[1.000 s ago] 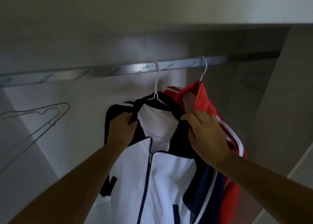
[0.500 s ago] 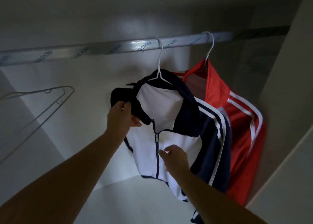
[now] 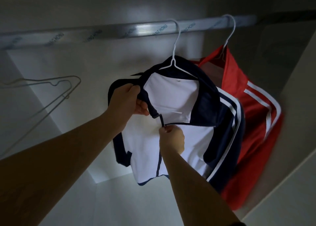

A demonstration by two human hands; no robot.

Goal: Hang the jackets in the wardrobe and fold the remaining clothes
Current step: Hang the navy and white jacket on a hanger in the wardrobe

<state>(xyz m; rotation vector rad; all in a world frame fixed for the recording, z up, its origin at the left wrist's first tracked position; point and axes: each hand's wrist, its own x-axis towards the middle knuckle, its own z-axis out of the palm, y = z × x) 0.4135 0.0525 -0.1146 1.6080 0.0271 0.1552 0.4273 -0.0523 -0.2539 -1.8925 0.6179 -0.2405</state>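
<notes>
Now zipping navy-white jacket (image 3: 171, 95), hung below rail (image 3: 102, 35)
My right hand (image 3: 172, 140) has dropped from collar (image 3: 206, 95) to pinch zip pull (image 3: 164, 125); left hand (image 3: 127, 102) grips collar; hanging nearly done

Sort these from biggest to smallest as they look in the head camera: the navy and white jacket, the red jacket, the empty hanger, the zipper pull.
1. navy and white jacket: looks biggest, but it is nearest.
2. red jacket: partly hidden behind it, so its true size is unsure.
3. empty hanger.
4. zipper pull: tiny.

Left hand (image 3: 126, 102), right hand (image 3: 172, 140); both forearms (image 3: 68, 148) bare.
</notes>
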